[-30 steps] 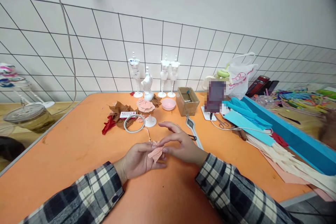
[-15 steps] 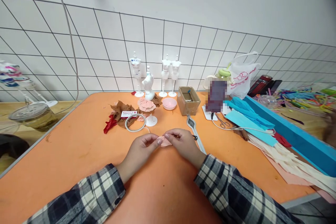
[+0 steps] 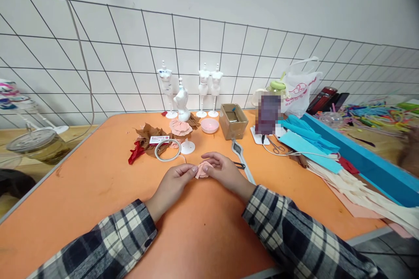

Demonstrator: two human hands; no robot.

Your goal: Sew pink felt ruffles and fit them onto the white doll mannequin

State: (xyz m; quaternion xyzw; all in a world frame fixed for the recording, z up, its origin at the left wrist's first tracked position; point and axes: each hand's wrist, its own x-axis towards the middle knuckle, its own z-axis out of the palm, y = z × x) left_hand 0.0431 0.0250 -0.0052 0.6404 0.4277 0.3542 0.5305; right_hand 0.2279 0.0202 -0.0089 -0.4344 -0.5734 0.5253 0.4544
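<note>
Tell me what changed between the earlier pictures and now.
The left hand turned palm down; it and the right hand moved slightly forward. The pink cloth, hanging loose before, is now bunched between their fingertips. Both still hold it; the rest on the table stayed.

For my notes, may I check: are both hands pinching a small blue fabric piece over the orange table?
Not blue: the head view shows the fabric piece is pink. The left hand and right hand do pinch it over the orange table.

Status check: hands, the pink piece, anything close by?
Left hand and right hand both pinching pink piece, over table. White tool close beside right hand. Cord ring ahead, apart.
</note>
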